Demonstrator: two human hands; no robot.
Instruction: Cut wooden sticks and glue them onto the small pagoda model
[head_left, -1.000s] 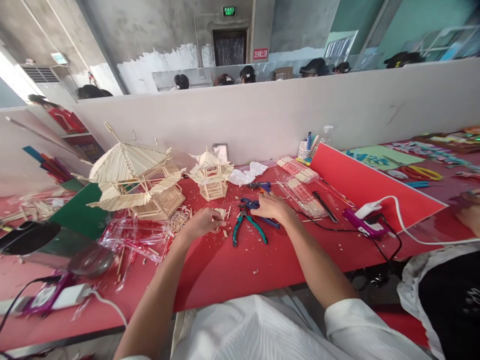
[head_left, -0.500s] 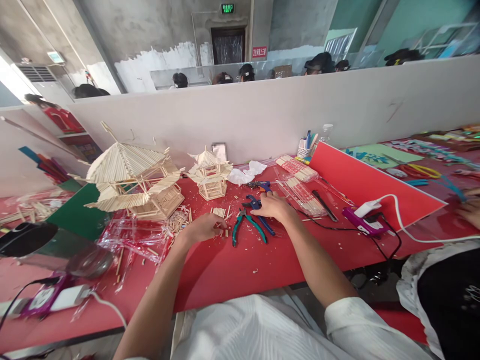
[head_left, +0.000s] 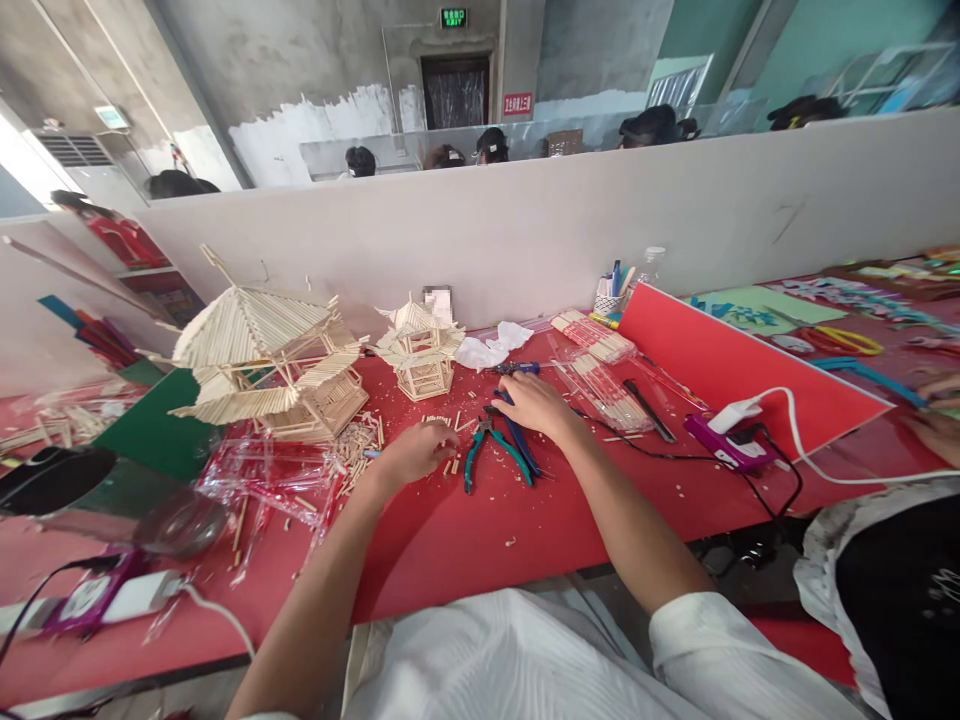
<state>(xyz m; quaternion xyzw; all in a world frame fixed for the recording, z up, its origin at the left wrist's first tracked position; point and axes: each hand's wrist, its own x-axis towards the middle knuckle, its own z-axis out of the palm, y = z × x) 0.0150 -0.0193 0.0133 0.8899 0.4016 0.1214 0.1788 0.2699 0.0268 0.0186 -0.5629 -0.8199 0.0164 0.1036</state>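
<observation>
Head view: see left hand (head_left: 420,452) loosely curled beside short pale wooden stick pieces (head_left: 435,420); right hand (head_left: 536,406) bent over long blue-handled tool (head_left: 522,446), just right of splayed teal-handled pliers (head_left: 486,428) on red table (head_left: 465,545). Cannot tell either grip. Probably best to lift blue handles clear of pliers, without scattering sticks.

I observe both forearms (head_left: 626,515) extended inward from the lower frame, the left hand (head_left: 417,455) near centre, fingers bent, the right hand (head_left: 534,402) slightly higher, palm down.
</observation>
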